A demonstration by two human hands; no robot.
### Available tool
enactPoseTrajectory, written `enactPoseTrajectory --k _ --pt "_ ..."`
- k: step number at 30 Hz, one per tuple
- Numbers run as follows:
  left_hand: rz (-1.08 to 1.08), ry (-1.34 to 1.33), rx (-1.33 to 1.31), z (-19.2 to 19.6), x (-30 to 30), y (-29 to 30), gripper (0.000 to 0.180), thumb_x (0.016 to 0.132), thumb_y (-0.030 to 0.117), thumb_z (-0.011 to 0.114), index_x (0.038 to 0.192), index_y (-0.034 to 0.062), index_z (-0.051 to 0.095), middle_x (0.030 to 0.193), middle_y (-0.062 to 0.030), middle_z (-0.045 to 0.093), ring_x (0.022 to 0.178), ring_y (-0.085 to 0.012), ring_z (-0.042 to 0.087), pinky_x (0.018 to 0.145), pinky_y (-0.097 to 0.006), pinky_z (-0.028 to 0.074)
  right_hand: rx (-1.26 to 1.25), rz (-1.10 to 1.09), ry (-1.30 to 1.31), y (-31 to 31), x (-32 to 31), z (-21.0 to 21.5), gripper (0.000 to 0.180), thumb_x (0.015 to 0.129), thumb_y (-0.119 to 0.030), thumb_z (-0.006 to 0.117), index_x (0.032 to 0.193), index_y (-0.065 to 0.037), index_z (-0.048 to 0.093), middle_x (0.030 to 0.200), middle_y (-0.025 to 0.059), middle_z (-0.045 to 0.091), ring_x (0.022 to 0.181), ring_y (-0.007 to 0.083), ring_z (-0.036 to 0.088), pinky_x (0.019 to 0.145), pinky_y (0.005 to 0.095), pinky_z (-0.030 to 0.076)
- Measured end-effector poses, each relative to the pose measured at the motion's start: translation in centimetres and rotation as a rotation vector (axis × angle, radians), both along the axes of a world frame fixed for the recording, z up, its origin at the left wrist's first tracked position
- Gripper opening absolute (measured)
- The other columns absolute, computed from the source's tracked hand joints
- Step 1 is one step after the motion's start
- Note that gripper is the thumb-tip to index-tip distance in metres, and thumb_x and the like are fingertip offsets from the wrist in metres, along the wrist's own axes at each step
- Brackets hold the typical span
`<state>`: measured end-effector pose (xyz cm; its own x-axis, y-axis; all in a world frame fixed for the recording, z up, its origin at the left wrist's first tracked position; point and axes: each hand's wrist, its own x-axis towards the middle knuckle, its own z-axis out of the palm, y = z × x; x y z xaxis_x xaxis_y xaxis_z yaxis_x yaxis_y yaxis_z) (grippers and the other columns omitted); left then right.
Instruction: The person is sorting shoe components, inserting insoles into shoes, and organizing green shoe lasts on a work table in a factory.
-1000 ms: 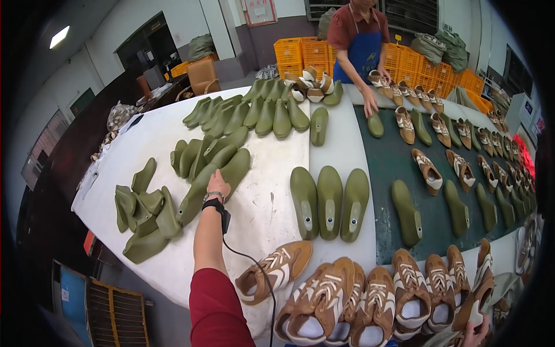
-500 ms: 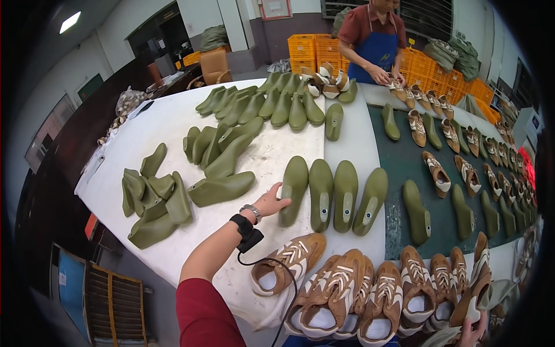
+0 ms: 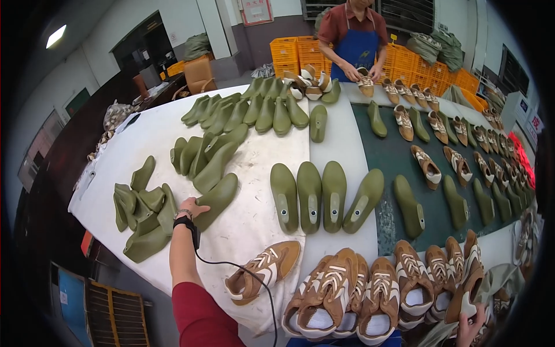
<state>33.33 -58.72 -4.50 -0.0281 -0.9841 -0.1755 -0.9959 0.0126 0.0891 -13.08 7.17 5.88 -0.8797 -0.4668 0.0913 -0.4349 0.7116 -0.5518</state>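
My left hand (image 3: pixel 192 209) is closed around the end of a green shoe last (image 3: pixel 218 199) lying on the white table, beside a loose pile of similar lasts (image 3: pixel 153 199). To its right, several lasts (image 3: pixel 310 194) are lined up side by side, each with a small metal-ringed hole. At the lower right edge, my right hand (image 3: pixel 471 327) holds the lower end of a tilted brown sneaker (image 3: pixel 464 295); part of that hand is cut off by the picture's rim. A single brown-and-white sneaker (image 3: pixel 263 273) lies nearest my left forearm.
Brown sneakers (image 3: pixel 335 283) crowd the near table edge. More lasts (image 3: pixel 263 115) stand in rows at the far side. A dark green surface (image 3: pixel 393 168) on the right carries lasts and shoes. Across the table a person in a blue apron (image 3: pixel 352 49) handles a shoe. A cable (image 3: pixel 254 269) trails from my left wrist.
My left hand has moved left, from the leftmost last of the row to a last lying nearer the pile. My right hand stays at the sneaker. The view has shifted slightly.
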Motion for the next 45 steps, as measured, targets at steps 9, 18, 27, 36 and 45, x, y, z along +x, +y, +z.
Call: enactPoseTrajectory --k 9,18,27,36,45 --pt "-0.120 0.541 0.343 -2.5 -11.5 4.8 0.051 0.072 0.035 0.064 0.094 -0.0105 0.057 0.083 -0.0171 0.063 0.067 -0.0238 0.065 0.056 -0.031 0.054 -0.236 0.139 0.207 -1.7 1.2 1.4 0.032 0.057 -0.017 0.070 0.078 0.000 0.053 0.074 0.0110 0.055 0.070 0.0254 0.053 0.066 0.0306 0.040" --pt "-0.178 0.797 0.594 2.5 -8.8 11.3 0.055 0.086 0.029 0.053 0.132 0.0080 0.034 0.102 -0.0072 0.059 0.086 -0.0149 0.057 0.073 -0.030 0.048 -0.179 0.569 0.228 -2.2 -4.0 5.0 0.033 0.063 -0.016 0.075 0.084 -0.003 0.053 0.080 0.0118 0.055 0.068 0.0293 0.055 0.060 0.0327 0.044" --pt "0.270 1.421 0.251 1.7 6.8 19.8 0.045 0.086 0.031 0.053 0.123 0.0068 0.043 0.096 -0.0070 0.060 0.083 -0.0143 0.057 0.070 -0.027 0.046 0.100 0.793 0.335 -6.4 -10.7 6.1 0.032 0.067 -0.022 0.070 0.088 -0.004 0.052 0.085 0.0127 0.054 0.077 0.0323 0.055 0.065 0.0372 0.045" --pt "-0.162 0.019 -0.429 -13.1 6.9 26.7 0.050 0.085 0.033 0.051 0.127 0.0078 0.040 0.131 -0.0134 0.041 0.119 -0.0316 0.039 0.095 -0.048 0.031 0.275 0.825 0.146 -20.7 -15.5 5.3 0.051 0.067 -0.041 0.068 0.095 -0.001 0.056 0.091 0.0191 0.060 0.087 0.0317 0.059 0.075 0.0365 0.046" --pt "0.316 -0.015 -0.405 -11.1 2.6 27.6 0.043 0.089 0.033 0.042 0.126 0.0099 0.042 0.135 -0.0060 0.037 0.126 -0.0286 0.029 0.101 -0.046 0.022 0.266 0.654 -0.023 -35.1 -20.4 -5.9 0.048 0.063 -0.030 0.072 0.099 -0.003 0.053 0.089 0.0146 0.061 0.075 0.0250 0.061 0.062 0.0332 0.050"
